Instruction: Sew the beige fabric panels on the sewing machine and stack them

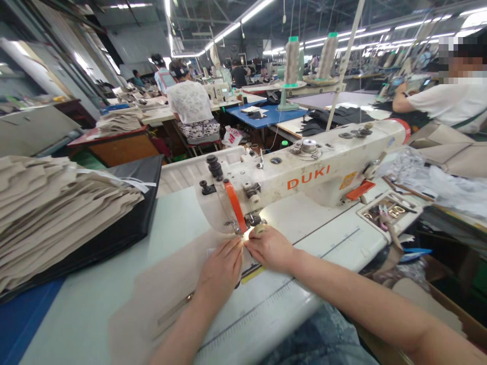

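Observation:
A white sewing machine (304, 177) lettered DUKI stands on the pale table, with an orange guard strip (235, 205) in front of its needle area. My left hand (222, 266) rests on the machine bed, fingers pressed together and tips beside the lit presser foot area. Close to its right, my right hand (271, 249) has its fingers curled into a pinch near the same spot. Both sets of fingertips almost meet under the machine head. Whatever lies between them is too small and too covered to make out.
At left, a tall stack of beige fabric pieces (64, 213) lies on a black sheet (133, 218). A small parts tray (409, 219) sits at the table's right end, near clear plastic bags (429, 175). Thread cones (291, 61) stand behind. Other people sit at machines farther off.

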A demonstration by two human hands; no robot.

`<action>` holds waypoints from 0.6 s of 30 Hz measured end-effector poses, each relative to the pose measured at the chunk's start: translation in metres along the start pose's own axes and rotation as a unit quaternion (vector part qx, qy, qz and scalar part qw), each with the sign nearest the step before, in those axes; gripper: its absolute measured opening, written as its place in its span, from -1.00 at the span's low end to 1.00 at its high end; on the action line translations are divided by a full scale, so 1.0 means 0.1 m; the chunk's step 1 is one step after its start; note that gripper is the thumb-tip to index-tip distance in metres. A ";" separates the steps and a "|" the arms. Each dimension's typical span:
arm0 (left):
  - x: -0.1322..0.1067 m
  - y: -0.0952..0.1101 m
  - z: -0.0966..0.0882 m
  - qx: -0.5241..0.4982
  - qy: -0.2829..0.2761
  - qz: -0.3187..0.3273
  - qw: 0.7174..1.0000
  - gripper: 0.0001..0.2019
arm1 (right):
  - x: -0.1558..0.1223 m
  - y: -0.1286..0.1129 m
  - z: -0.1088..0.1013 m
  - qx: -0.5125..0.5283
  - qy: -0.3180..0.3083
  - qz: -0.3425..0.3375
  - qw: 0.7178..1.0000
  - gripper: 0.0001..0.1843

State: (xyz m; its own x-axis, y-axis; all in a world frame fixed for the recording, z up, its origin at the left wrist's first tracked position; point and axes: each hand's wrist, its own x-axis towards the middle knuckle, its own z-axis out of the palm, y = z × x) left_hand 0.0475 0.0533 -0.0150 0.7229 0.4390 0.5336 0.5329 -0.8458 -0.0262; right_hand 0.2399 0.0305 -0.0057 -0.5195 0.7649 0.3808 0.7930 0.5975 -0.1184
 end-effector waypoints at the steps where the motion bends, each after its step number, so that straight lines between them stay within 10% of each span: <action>1: 0.00 -0.01 0.00 0.006 -0.005 0.004 1.000 -0.67 | 0.00 0.00 0.00 -0.001 0.000 0.001 1.000 -0.76; 9: 0.04 -0.15 0.01 0.047 -0.006 0.052 0.998 -0.64 | 0.01 -0.01 -0.02 -0.005 -0.004 0.005 1.000 -0.73; 18: -0.13 -0.07 -0.08 0.020 -0.068 -0.044 0.997 -0.64 | -0.05 -0.02 -0.03 0.007 0.034 -0.013 0.999 -0.79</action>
State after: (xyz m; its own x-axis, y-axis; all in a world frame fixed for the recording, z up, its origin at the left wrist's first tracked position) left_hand 0.0307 0.0505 -0.0148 0.7243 0.5502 0.4157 0.6118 -0.7907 -0.0195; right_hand 0.2415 0.0247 -0.0047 -0.5169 0.7313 0.4450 0.7745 0.6210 -0.1210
